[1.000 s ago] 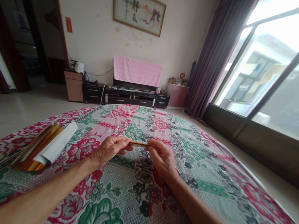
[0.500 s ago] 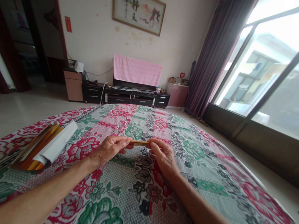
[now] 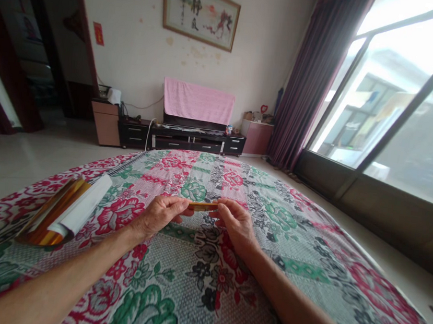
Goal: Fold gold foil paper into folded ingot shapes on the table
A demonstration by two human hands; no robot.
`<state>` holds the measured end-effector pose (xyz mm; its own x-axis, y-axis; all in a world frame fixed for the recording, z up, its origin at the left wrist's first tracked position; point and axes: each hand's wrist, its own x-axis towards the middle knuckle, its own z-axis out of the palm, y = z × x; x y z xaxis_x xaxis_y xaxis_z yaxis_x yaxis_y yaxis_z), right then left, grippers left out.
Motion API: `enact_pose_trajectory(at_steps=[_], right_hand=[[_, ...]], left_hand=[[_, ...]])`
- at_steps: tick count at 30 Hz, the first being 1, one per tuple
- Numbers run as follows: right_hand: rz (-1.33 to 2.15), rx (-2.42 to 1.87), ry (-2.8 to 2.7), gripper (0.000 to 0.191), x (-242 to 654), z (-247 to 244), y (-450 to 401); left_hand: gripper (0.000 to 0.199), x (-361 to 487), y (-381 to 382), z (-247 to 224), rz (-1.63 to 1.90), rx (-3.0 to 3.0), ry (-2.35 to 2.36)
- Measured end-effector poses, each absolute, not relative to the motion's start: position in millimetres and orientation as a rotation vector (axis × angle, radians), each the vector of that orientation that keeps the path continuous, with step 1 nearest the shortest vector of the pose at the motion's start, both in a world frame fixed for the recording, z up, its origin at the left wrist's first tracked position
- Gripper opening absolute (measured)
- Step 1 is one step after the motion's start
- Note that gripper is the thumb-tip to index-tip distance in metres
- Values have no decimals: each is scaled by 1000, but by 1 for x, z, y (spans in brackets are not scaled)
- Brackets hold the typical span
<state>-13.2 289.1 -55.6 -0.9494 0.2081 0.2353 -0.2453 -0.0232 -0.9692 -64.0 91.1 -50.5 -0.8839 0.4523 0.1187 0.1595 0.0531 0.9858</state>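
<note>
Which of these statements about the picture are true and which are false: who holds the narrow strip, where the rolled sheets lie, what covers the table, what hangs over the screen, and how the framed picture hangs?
1. Only the right hand holds the narrow golden strip. False: the left hand grips its other end.
2. The rolled sheets lie on the left side of the table. True.
3. A plain blue cloth covers the table. False: it is a flowered tablecloth in red, green and grey.
4. A pink cloth hangs over the screen. True.
5. The framed picture stands on the floor. False: it hangs on the wall.
</note>
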Motion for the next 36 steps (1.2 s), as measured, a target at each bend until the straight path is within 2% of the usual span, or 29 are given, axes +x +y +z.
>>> enact_pose_trajectory(at_steps=[19, 36], right_hand=[[2587, -45, -1606, 30, -13, -53, 286], [2636, -52, -1547, 26, -13, -54, 285]], left_hand=[[39, -64, 93, -48, 2101, 457, 1767], [30, -64, 94, -46, 2146, 401, 1671]])
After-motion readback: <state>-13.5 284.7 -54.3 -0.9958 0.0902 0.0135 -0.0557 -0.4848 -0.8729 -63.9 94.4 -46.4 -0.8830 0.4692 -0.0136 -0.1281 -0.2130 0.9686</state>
